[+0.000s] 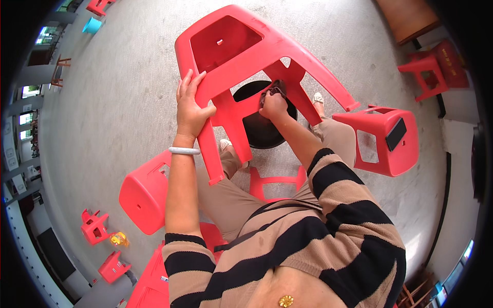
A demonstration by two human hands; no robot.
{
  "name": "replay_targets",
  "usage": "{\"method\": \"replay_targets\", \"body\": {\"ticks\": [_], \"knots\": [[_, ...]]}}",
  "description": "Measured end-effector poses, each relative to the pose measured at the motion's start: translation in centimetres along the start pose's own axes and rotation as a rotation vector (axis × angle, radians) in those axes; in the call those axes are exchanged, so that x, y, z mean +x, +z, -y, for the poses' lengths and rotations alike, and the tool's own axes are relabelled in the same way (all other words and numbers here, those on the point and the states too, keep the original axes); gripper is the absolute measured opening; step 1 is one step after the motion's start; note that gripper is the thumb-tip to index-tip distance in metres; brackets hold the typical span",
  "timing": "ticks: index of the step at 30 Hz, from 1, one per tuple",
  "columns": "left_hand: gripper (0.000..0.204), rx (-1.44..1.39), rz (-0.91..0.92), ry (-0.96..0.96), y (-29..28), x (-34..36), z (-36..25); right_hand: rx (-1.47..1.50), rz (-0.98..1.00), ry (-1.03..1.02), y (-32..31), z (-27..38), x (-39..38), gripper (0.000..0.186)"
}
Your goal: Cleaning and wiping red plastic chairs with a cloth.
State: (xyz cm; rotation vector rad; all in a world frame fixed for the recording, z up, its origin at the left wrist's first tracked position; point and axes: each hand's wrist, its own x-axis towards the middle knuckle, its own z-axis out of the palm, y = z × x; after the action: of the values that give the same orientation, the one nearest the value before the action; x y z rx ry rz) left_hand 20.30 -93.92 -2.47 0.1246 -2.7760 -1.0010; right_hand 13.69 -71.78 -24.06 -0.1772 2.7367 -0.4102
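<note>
A red plastic stool (239,66) is tipped on its side in front of me, with its legs pointing toward me. My left hand (192,112) grips the stool's left edge near the top of a leg, thumb hooked over it and fingers along the side. In my right hand (273,106) is a bunched dark brown cloth (278,87), pressed against the stool's inner side between the legs. Directly below stands a round black basin (262,131) on the floor between my feet, partly covered by the stool. What the basin contains cannot be made out.
Close by on the right, a red stool (377,134) carries a black phone (395,134). Another red stool (145,192) stands at my left. More red stools (94,227) lie farther left, beside a yellow item (119,238). A turquoise bucket (92,25) stands far left.
</note>
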Motion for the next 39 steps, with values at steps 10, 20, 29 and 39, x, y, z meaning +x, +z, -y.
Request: {"method": "replay_targets", "body": {"ticks": [10,20,29,39], "knots": [[0.08,-0.018,0.005,0.04,1.9,1.4,-2.0,0.15,0.145,-0.09,6.7,5.8,-2.2,0.032],[0.081,-0.025,0.001,-0.007,0.3,0.0,-0.1,-0.11,0.092,-0.286,2.0,-0.7,-2.9,0.064],[0.078,-0.209,-0.063,-0.018,1.2,0.2,0.3,-0.266,0.082,0.002,-3.4,-6.7,0.6,0.083],[0.058,-1.137,-0.307,-0.348,10.0,-6.4,10.1,-0.129,-0.027,-0.242,-2.8,-7.1,1.0,0.087]]}}
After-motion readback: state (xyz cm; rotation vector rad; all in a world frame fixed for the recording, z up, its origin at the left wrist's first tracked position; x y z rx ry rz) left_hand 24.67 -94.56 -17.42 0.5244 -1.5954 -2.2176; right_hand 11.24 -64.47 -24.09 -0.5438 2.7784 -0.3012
